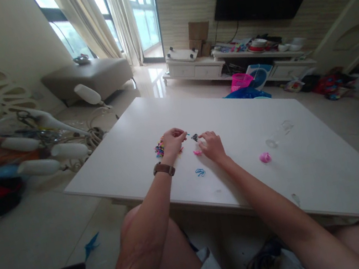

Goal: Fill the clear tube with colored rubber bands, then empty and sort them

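My left hand point(174, 141), with a brown watch on the wrist, pinches a small blue-green piece point(188, 134) above the white table point(232, 118). A pile of small multicoloured pieces point(159, 149) lies beside and partly behind it. The fingertips of my right hand point(212, 145) are at a small black-and-white cluster point(195, 137); whether they grip it is too small to tell. A pink piece point(197, 152) lies just below these fingers. Nearer the front edge lie thin blue strands point(200, 172).
On the table's right are a pink round object point(265, 158) and a clear plastic container point(271, 142). A lamp with white shades point(69, 150) stands at the left. Behind are a grey bench point(89, 78) and a pink basket point(241, 81).
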Motion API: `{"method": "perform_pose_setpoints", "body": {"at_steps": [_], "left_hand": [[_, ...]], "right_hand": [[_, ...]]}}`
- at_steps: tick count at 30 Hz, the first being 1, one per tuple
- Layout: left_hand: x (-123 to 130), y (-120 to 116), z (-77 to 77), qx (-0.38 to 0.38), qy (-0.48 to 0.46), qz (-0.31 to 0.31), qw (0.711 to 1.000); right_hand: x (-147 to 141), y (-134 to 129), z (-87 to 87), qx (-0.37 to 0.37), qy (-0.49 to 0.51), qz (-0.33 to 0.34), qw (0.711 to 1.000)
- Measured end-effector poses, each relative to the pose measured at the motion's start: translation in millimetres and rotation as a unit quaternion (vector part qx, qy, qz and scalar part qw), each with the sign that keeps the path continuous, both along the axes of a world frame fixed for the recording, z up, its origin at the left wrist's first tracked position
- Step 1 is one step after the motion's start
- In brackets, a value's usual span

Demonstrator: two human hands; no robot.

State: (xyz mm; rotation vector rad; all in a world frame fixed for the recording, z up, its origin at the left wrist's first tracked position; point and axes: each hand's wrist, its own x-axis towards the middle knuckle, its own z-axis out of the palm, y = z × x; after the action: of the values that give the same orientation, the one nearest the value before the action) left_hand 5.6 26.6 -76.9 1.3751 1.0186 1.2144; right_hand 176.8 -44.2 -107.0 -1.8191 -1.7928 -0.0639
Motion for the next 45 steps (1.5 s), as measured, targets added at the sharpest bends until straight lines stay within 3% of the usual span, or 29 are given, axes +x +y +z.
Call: {"method": "perform_pose_setpoints", "body": {"at_steps": [4, 8, 13, 19, 28, 37, 45], "left_hand": [[4, -4, -2.0, -0.001, 0.01, -0.041, 0.999], [10, -11, -3.0, -0.011, 0.007, -0.09, 0.996], [13, -17, -5.0, -0.008, 0.022, -0.129, 0.991], [14, -20, -7.1, 0.003, 0.052, -0.156, 0.986], [13, -22, -4.2, 0.013, 0.079, -0.185, 0.979], [15, -20, -5.9, 0.019, 0.102, -0.163, 0.981], [15, -19, -7.1, 0.034, 0.124, -0.139, 0.982]], "right_hand": [[0, -25, -10.9, 0.082, 0.057, 0.017, 0.995], [-5, -42, -18.7, 0.104, 0.07, 0.056, 0.991], [-9, -45, -18.2, 0.095, 0.055, 0.099, 0.989], [-5, -48, -20.3, 0.13, 0.108, 0.129, 0.977], [-7, -55, -21.2, 0.13, 0.134, 0.125, 0.974], [-5, -70, -20.4, 0.134, 0.198, 0.108, 0.965], [-7, -94, -19.4, 0.051, 0.183, 0.224, 0.956]]}}
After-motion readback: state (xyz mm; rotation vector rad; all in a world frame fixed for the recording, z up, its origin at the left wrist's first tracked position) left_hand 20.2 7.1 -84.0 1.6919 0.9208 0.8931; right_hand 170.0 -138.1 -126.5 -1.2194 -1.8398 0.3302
